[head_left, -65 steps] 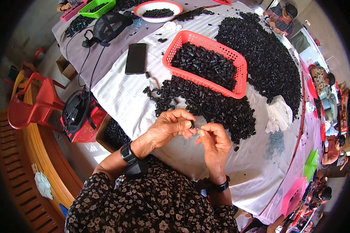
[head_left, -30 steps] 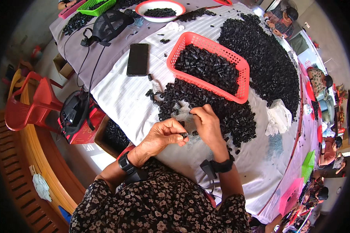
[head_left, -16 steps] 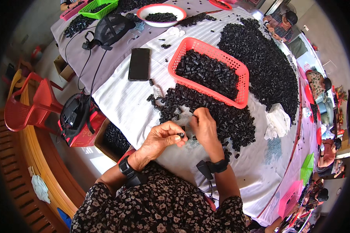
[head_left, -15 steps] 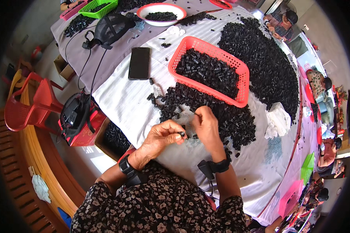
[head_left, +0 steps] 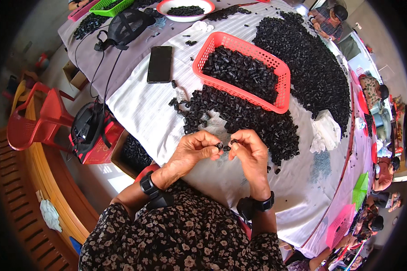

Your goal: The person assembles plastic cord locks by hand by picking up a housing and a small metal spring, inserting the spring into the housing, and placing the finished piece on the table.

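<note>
My left hand (head_left: 195, 148) pinches a small black plastic piece (head_left: 219, 146) between thumb and forefinger. Close beside it, my right hand (head_left: 250, 152) is closed in a pinch on another small black piece (head_left: 234, 142). A further dark bit shows between the two hands; whether it is joined to either piece I cannot tell. Just beyond my hands spreads a loose pile of black plastic pieces (head_left: 257, 128) on the white cloth. Behind that pile stands a red perforated basket (head_left: 282, 90) holding many similar pieces.
A black phone (head_left: 160, 64) lies left of the basket. A large black heap (head_left: 309, 67) covers the right of the table, near a crumpled white bag (head_left: 325, 131). A white, red-rimmed basin (head_left: 185, 18) stands at the back. Red chair (head_left: 49, 113) at left; other people sit along the right.
My right hand has come down from the pile's edge and now meets my left hand, with a small black piece in its fingers. The view has shifted slightly.
</note>
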Available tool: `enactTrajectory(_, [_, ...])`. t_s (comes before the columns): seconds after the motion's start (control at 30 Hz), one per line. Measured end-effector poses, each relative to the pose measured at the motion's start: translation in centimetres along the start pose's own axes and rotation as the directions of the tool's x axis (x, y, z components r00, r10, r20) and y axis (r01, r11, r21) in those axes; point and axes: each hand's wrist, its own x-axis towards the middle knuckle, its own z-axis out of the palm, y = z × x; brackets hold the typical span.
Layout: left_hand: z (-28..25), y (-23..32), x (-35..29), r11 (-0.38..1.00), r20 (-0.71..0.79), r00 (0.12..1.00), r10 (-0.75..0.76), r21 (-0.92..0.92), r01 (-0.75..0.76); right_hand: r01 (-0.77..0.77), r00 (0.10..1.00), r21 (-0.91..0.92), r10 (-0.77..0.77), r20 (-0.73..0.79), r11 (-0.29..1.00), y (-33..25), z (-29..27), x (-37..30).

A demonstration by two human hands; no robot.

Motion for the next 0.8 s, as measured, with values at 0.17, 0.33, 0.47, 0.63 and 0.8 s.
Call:
enactTrajectory(0.17, [0.6,0.4,-0.3,0.995,-0.009,1.000,-0.013,0.097,0.014,0.025,1.000,-0.058,-0.024,0.021,0.998,-0.1,0.3,-1.0])
enactTrajectory(0.33, [0.9,0.7,-0.6,0.982,-0.042,0.999,-0.031,0.183,0.039,0.046,0.999,-0.202,-0.045,0.012,0.978,-0.3,0.8,-1.7])
enactTrajectory(0.47, [0.8,0.3,-0.7,0.979,-0.031,1.000,0.006,0.205,0.000,0.084,0.996,-0.242,-0.085,0.006,0.967,-0.4,1.2,-1.7])
enactTrajectory(0.63, [0.4,0.1,-0.6,0.978,-0.029,1.000,-0.006,0.210,0.012,0.148,0.989,-0.438,-0.136,0.058,0.887,-0.7,1.1,-1.7])
enactTrajectory(0.8, [0.8,0.1,-0.5,0.987,0.009,1.000,0.016,0.163,-0.017,0.156,0.987,-0.427,-0.157,0.031,0.891,-0.8,1.0,-2.0])
